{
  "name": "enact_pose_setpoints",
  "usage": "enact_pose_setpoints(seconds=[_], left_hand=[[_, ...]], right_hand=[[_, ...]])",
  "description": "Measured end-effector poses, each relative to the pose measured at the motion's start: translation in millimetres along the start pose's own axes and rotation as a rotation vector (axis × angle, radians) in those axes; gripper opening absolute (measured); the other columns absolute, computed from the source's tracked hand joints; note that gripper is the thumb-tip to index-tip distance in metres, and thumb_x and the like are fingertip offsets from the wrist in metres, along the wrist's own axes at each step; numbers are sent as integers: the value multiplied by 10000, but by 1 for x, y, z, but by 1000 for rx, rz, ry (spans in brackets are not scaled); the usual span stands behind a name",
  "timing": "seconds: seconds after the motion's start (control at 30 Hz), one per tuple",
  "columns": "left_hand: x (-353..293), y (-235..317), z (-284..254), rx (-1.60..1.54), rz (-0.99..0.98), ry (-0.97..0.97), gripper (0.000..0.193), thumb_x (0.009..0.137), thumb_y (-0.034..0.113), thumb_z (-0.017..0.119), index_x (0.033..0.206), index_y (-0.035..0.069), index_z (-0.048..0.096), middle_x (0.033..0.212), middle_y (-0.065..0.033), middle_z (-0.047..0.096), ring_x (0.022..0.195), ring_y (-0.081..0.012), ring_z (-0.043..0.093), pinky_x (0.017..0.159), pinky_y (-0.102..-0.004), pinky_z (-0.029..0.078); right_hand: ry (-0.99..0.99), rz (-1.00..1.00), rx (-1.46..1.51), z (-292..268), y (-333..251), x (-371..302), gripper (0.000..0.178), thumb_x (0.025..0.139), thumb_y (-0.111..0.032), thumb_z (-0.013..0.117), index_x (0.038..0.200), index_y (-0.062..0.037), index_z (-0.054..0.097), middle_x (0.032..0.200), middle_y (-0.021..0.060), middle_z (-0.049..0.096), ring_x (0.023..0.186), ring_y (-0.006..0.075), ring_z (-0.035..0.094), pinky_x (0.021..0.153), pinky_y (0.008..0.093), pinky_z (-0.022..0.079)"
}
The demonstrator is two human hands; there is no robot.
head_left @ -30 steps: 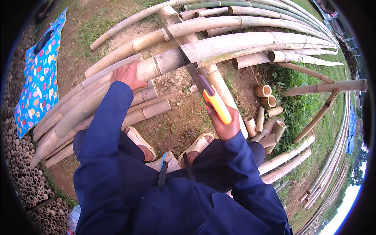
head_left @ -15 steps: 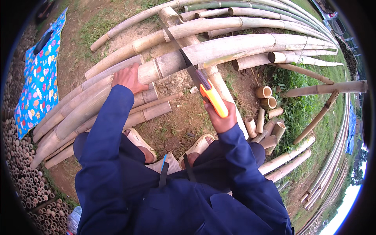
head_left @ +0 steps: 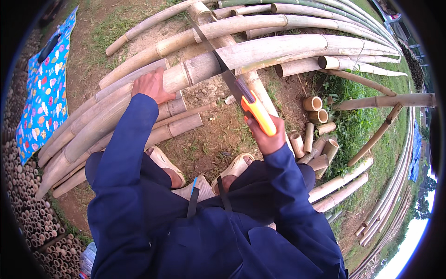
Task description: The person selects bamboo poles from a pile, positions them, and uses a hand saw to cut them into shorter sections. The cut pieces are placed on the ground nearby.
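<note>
My right hand (head_left: 268,137) is wrapped round the orange handle of a hand saw (head_left: 258,115). Its dark blade slants up and to the left, lying across a thick, pale bamboo pole (head_left: 260,52). Left of the blade, my left hand (head_left: 152,87) grips the same pole, fingers over its top. Under the pole, a bamboo support piece (head_left: 254,83) runs from the far side toward my right hand. Whether the blade has bitten into the pole I cannot tell.
Several long bamboo poles (head_left: 223,29) lie beyond. Short cut bamboo pieces (head_left: 312,103) stand and lie at the right, near a bamboo frame (head_left: 385,101). A blue patterned cloth (head_left: 49,88) and stacked bamboo tubes (head_left: 28,204) are at the left. My sandalled feet (head_left: 232,172) rest below the poles.
My right hand has drawn the saw back slightly toward me and to the right. The left hand stays on the pole.
</note>
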State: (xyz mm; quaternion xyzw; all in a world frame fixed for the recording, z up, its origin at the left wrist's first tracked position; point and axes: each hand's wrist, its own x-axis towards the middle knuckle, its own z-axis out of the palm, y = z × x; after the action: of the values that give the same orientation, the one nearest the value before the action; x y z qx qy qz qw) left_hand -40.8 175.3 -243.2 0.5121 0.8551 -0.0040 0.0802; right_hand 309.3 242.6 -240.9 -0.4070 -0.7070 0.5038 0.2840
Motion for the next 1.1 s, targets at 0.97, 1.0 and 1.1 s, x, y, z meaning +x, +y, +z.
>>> enact_pose_setpoints(seconds=[0.97,1.0,1.1], left_hand=[[-1,-10,8,-73,53,54,697,633,410,899,1174,32,675,1000,-232,751,945,-410,739,878,-506,590],[1,-10,6,-63,59,45,696,635,408,898,1175,30,675,1002,-234,750,945,-412,739,877,-504,590],[-6,-13,2,-29,61,12,701,636,402,896,1184,25,673,1009,-231,752,946,-412,738,874,-499,592]], right_hand=[[-16,60,-12,12,0,-5,142,947,-91,747,1002,38,734,689,53,656,658,115,602,618,330,486],[-29,47,-38,23,-2,23,143,950,-96,748,1005,36,734,695,51,656,660,113,599,621,329,487],[-46,94,-5,18,5,2,148,949,-94,752,1017,36,733,710,50,661,652,112,597,619,323,490]])
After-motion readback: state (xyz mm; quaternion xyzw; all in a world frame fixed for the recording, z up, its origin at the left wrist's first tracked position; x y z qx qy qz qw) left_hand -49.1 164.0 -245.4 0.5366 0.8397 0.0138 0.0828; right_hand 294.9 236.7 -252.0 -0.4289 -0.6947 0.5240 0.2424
